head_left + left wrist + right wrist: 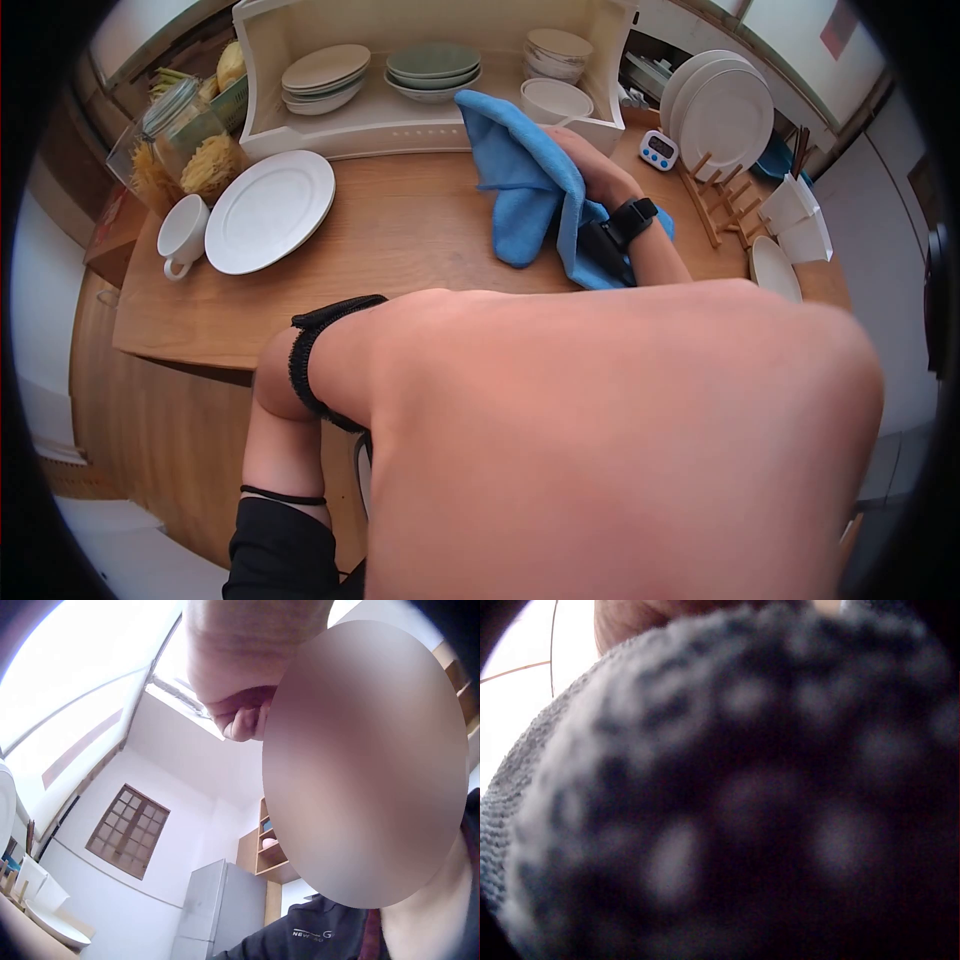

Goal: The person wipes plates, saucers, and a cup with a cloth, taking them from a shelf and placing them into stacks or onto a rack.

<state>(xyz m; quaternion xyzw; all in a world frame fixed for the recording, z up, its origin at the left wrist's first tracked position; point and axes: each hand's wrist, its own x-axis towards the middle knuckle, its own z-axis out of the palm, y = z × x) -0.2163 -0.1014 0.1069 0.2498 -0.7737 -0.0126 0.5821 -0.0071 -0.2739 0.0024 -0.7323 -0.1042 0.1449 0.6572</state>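
My right hand (597, 172) grips a blue cloth (520, 180) above the right half of the wooden table, beside the shelf. Folds of the cloth hang down around the wrist and its dark strap. In the right wrist view the cloth (667, 787) fills nearly everything, dark and blurred. My left hand (620, 420) is raised close in front of the head camera, large and blurred, covering the lower middle of that view. The left wrist view catches this hand (259, 667) beside the head, a few bent fingers (244, 724) showing; I cannot tell whether it holds anything.
A white plate (270, 212) and a cup (183, 238) stand at the left, near jars of pasta (213, 168). Stacked dishes (433, 68) fill the white shelf (370, 140). At the right are upright plates (725, 115), a timer (658, 150) and a wooden rack (715, 205).
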